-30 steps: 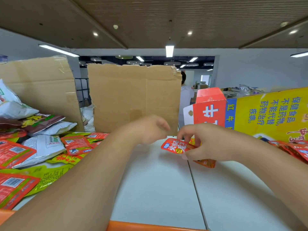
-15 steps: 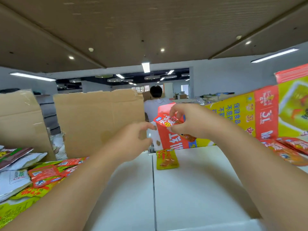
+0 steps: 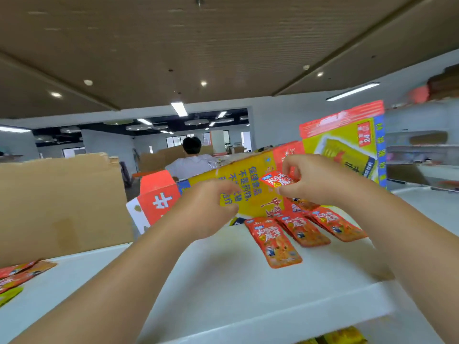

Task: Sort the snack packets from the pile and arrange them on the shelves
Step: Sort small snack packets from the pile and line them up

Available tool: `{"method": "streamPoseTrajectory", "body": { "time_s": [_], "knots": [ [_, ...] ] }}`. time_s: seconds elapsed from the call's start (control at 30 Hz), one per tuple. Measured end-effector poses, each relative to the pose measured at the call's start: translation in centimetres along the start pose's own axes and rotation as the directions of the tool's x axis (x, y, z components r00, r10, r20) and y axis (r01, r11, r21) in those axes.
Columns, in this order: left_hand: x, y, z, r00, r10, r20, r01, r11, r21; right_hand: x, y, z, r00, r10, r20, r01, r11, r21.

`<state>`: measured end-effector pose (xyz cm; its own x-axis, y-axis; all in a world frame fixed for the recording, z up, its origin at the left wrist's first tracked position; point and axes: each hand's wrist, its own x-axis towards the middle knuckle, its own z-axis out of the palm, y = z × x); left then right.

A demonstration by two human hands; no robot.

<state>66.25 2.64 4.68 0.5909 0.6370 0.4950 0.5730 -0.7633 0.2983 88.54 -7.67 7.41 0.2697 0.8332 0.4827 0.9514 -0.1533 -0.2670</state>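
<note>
My right hand (image 3: 315, 180) pinches a small red snack packet (image 3: 277, 180) in the air above the white shelf top (image 3: 223, 289). Below it, three matching red packets (image 3: 273, 242) lie side by side on the shelf, fanned out toward me. My left hand (image 3: 208, 209) hovers just left of the held packet with its fingers curled and nothing visible in it. At the far left edge lie more red packets (image 3: 17, 274) and a yellow-green one (image 3: 10, 295).
A yellow and red printed carton (image 3: 248, 192) stands behind the packets along the shelf's back. A brown cardboard panel (image 3: 62, 202) stands at the left. A person sits with their back to me beyond the carton. Yellow packets (image 3: 342, 337) show on the shelf below.
My view swung right and both hands moved right with it. The red packet went up from the table and now hangs over the row of red packets. The snack pile slid out of view.
</note>
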Motion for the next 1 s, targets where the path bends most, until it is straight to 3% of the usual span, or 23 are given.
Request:
{"method": "streamPoseTrajectory", "body": {
  "time_s": [0.23,0.33,0.4,0.63,1.0],
  "knots": [
    [4.1,4.9,6.8,0.996,-0.084,0.013,0.084,0.995,-0.050,0.0,6.6,2.0,0.989,0.089,0.119,-0.077,0.992,-0.103],
    [4.2,5.2,8.3,0.996,-0.092,-0.018,0.092,0.996,0.019,0.9,7.3,3.2,0.985,0.079,0.156,-0.062,0.992,-0.114],
    [3.8,4.6,8.6,0.996,-0.079,-0.039,0.082,0.992,0.093,1.1,7.3,4.0,0.986,0.068,0.151,-0.050,0.992,-0.117],
    [2.7,2.5,8.5,0.993,-0.115,-0.039,0.119,0.986,0.117,0.1,7.6,6.6,0.990,0.018,0.138,-0.007,0.997,-0.077],
    [2.6,2.7,8.5,0.991,-0.133,0.036,0.130,0.989,0.064,0.0,7.5,7.5,0.977,0.017,0.211,-0.003,0.998,-0.067]
  ]
}}
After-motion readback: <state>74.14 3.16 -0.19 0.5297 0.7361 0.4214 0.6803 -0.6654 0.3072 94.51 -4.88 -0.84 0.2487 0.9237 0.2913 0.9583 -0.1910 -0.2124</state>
